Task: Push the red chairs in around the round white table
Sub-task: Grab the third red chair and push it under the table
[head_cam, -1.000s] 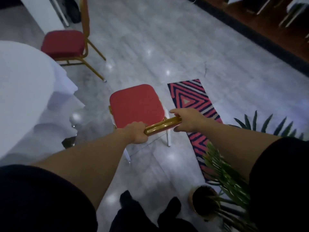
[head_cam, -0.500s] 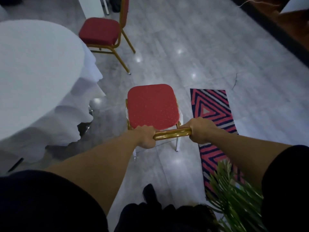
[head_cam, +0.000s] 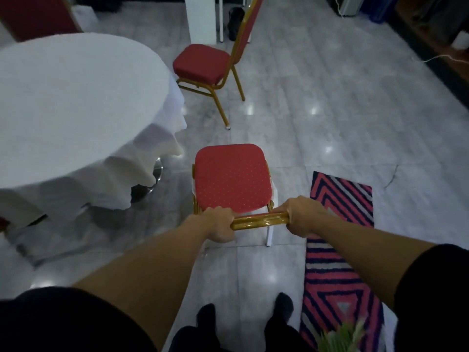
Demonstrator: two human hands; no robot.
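Note:
A red chair (head_cam: 232, 177) with a gold frame stands right in front of me, its seat facing away. My left hand (head_cam: 219, 224) and my right hand (head_cam: 303, 215) both grip the gold top rail of its backrest. The round white table (head_cam: 76, 102), draped in a white cloth, is to the left, a short gap from the chair. A second red chair (head_cam: 203, 63) stands farther back, beside the table's far right edge, turned toward the table. A red backrest of a third chair (head_cam: 35, 13) shows at the top left behind the table.
A pink, black and white striped rug (head_cam: 340, 250) lies on the grey tiled floor to the right of the chair. Green plant leaves (head_cam: 340, 334) show at the bottom right. A white post (head_cam: 200, 19) and dark bag stand at the back. My dark shoes are below.
The view has swung so the table and second chair sit more to the centre. The held chair has turned straighter in front of me. Both hands keep their grip on the rail.

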